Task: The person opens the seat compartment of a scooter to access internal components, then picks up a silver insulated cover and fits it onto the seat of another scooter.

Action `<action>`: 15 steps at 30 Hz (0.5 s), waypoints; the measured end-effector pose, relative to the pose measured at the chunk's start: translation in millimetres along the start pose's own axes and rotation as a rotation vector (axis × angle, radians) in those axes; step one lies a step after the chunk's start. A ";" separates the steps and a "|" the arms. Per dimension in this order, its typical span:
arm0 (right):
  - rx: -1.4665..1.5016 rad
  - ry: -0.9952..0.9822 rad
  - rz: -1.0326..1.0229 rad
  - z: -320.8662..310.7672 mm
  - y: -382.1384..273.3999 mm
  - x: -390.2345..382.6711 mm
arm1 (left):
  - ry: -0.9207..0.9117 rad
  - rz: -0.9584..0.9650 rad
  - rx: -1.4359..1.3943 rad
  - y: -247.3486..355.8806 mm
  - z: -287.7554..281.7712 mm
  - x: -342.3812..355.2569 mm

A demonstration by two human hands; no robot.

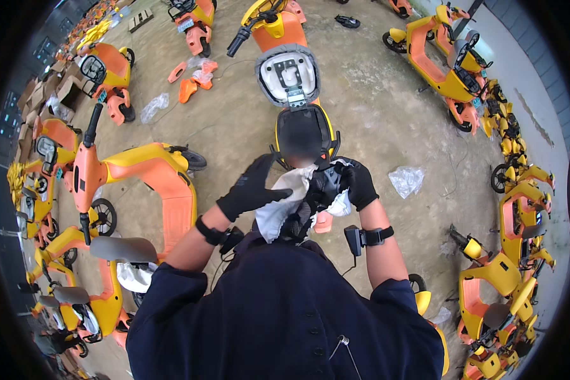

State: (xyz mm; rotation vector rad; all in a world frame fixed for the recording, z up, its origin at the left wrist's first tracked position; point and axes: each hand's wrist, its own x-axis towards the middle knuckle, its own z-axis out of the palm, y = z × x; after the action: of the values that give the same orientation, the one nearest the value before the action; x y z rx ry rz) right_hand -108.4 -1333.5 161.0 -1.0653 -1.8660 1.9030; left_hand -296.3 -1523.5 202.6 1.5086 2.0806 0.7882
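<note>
The cloth [281,208], at the scooter's [291,76] six o'clock, looks light, limp, best bunched by an edge. Left hand [254,188] spread; right hand [360,183] curled, hold unclear.

Both hands wear black gloves. The left hand [250,189] has its fingers extended, with the thumb apart and against a white cloth [278,210]. The right hand [361,185] has its fingers bent at a dark item [327,183] beside the cloth; the exact grip is hidden. Directly ahead of the hands stands a yellow-and-orange scooter [282,35], its seat [273,81] raised. A second scooter [177,209] stands left of the left hand. A clear plastic bag [406,181] lies right of the right hand. Orange panels [187,90] lie ahead-left of both hands.
</note>
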 end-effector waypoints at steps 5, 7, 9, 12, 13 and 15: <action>0.204 0.062 -0.086 10.4 5.4 4.3 | 0.057 0.133 -0.241 13.7 45.0 8.9; 0.187 -0.026 -0.150 16.8 -23.2 -7.7 | 0.303 0.210 -0.146 -10.7 59.9 12.8; 0.055 -0.111 -0.208 13.7 -29.8 -13.7 | 0.386 0.344 -0.141 -12.5 50.7 12.0; -0.065 -0.283 -0.165 5.2 -47.6 -32.2 | 0.344 0.384 -0.122 -13.7 29.9 -1.9; -0.070 -0.331 -0.174 3.3 -43.1 -31.2 | 0.279 0.362 -0.114 -14.8 22.7 -5.7; -0.112 -0.373 -0.196 -0.7 -38.9 -33.3 | 0.245 0.353 -0.129 -13.2 9.7 -10.1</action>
State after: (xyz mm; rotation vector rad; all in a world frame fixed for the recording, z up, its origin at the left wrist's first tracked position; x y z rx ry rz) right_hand -96.4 -1349.4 208.2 -0.5531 -2.2034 2.0041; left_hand -296.1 -1534.6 186.8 1.8083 1.9035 1.2689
